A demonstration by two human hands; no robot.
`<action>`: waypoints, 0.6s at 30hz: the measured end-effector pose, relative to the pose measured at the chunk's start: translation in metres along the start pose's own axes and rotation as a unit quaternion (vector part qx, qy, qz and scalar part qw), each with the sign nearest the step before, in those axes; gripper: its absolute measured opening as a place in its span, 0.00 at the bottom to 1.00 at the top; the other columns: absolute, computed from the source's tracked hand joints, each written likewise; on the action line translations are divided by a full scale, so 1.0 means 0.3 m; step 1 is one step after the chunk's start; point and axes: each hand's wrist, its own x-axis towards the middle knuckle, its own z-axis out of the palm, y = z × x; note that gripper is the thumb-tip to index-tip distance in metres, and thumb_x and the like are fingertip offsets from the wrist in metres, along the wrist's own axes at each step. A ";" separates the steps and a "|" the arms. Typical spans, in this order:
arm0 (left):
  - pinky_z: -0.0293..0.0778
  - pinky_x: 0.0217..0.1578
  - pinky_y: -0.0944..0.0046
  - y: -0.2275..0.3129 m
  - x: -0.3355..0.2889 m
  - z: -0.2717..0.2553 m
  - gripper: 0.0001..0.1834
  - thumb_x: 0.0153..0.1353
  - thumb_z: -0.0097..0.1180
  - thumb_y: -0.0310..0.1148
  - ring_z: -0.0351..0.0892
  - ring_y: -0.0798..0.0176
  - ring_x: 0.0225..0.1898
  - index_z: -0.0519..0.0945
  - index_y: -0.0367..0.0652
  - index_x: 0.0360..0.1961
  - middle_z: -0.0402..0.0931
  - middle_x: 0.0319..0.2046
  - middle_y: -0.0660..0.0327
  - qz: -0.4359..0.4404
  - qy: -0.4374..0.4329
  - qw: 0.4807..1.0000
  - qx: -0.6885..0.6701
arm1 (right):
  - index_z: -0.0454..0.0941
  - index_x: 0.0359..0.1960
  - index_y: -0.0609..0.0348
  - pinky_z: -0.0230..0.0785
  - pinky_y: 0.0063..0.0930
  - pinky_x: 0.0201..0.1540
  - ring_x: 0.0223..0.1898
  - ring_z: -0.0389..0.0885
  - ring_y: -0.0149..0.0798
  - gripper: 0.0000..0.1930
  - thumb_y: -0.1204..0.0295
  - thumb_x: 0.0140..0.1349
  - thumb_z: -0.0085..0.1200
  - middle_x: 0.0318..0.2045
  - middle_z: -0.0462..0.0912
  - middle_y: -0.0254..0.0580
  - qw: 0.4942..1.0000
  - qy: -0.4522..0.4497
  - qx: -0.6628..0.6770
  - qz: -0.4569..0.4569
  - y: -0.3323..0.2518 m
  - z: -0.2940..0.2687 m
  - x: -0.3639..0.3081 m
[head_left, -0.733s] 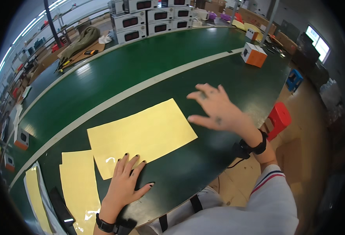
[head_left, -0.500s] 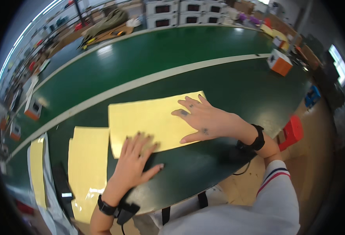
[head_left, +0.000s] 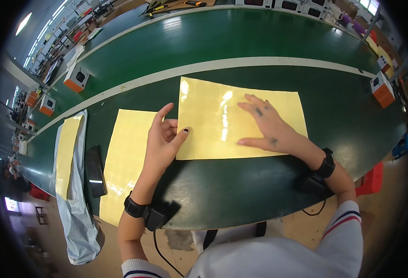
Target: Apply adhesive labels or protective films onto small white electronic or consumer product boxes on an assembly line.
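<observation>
Near the front edge of the green bench (head_left: 241, 41), a glossy yellow sheet (head_left: 213, 116) lies flat, and both hands are on it. The right hand (head_left: 264, 125) is spread wide and pressed palm-down on the right half of the sheet, fingers splayed, not gripping anything. The left hand (head_left: 164, 139) is at the sheet's left edge, fingers loosely curled with the thumb resting on the sheet; honestly can't tell if it's pinching the edge or something small, the fingers hide that bit. Glare streaks across the middle of the sheet wash out whatever pattern is on it.

Just left of it sits a second yellow sheet (head_left: 125, 162), partly covered by the left forearm, its lower end running off the bench's front edge. Further left there's a dark flat slab (head_left: 95, 169), maybe a phone, hard to say, lying partly on a grey plastic bag (head_left: 76, 222) that droops over the front edge. A third yellow strip (head_left: 67, 153) lies on top of that bag.

Both wrists wear black bands, with a black box (head_left: 160, 214) strapped by the left one.

An orange-and-white box (head_left: 76, 78) sits toward the far left of the bench, and another one (head_left: 382, 89) by the right end. Stuff along the far edge is too small and warped to make out.
</observation>
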 end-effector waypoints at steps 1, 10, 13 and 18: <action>0.72 0.37 0.71 0.010 -0.001 0.011 0.27 0.59 0.55 0.24 0.76 0.70 0.36 0.63 0.34 0.59 0.76 0.39 0.59 0.001 -0.016 0.999 -0.048 | 0.57 0.62 0.61 0.46 0.50 0.66 0.65 0.53 0.60 0.39 0.48 0.56 0.56 0.63 0.55 0.60 1.000 0.020 0.012 0.019 -0.001 -0.006 -0.002; 0.73 0.34 0.75 0.048 -0.055 0.089 0.16 0.65 0.50 0.27 0.76 0.75 0.37 0.70 0.34 0.53 0.78 0.39 0.61 -0.124 -0.038 0.965 -0.230 | 0.57 0.64 0.55 0.46 0.51 0.66 0.67 0.51 0.54 0.44 0.53 0.48 0.65 0.66 0.52 0.52 0.995 0.057 -0.029 -0.076 -0.149 -0.053 -0.021; 0.73 0.35 0.75 0.042 -0.064 0.102 0.15 0.66 0.49 0.27 0.77 0.75 0.37 0.70 0.34 0.52 0.79 0.38 0.60 -0.151 -0.039 0.946 -0.284 | 0.59 0.63 0.54 0.48 0.53 0.65 0.66 0.55 0.52 0.42 0.57 0.46 0.65 0.65 0.55 0.50 0.992 0.028 -0.039 -0.117 -0.225 -0.037 -0.054; 0.73 0.43 0.71 0.056 -0.077 0.096 0.16 0.62 0.53 0.26 0.78 0.72 0.40 0.73 0.34 0.51 0.79 0.41 0.60 -0.153 -0.112 0.950 -0.247 | 0.71 0.48 0.55 0.58 0.44 0.59 0.53 0.70 0.43 0.23 0.69 0.47 0.56 0.53 0.70 0.42 0.976 0.110 -0.091 -0.167 -0.161 -0.007 -0.055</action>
